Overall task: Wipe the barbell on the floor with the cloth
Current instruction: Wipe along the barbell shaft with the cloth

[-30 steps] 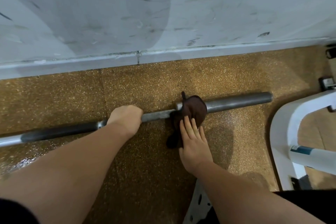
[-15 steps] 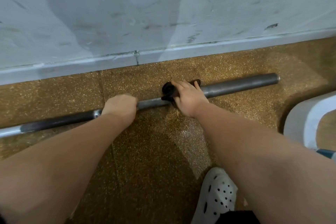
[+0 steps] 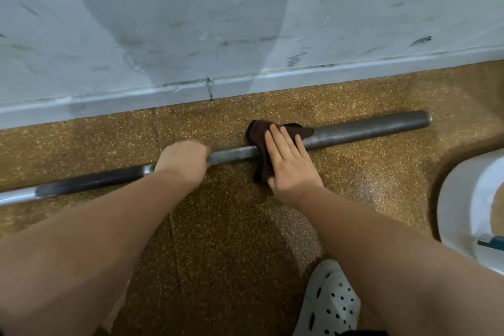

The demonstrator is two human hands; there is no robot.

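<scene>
Grips the barbell (image 3: 368,131) with the left hand (image 3: 182,161) — fingers curled tight round the thin grey shaft, just right of a bright collar ring and the dark knurled part. Presses the right hand (image 3: 289,166) flat on the dark brown cloth (image 3: 259,135), fingers straight and close together, not curled round anything. Has the cloth draped over the bar at the place where the thin shaft meets the thicker sleeve, one end hanging down toward the floor (image 3: 368,185) beside the palm. Has the barbell lying on this speckled brown floor, near and roughly along the white skirting (image 3: 109,103) of the scuffed pale wall (image 3: 245,22), thick end pointing right. Shows a white perforated clog (image 3: 327,305) at the bottom edge, under the right forearm, and a white rounded frame (image 3: 458,199) at the right edge — well apart from the end of the bar.
</scene>
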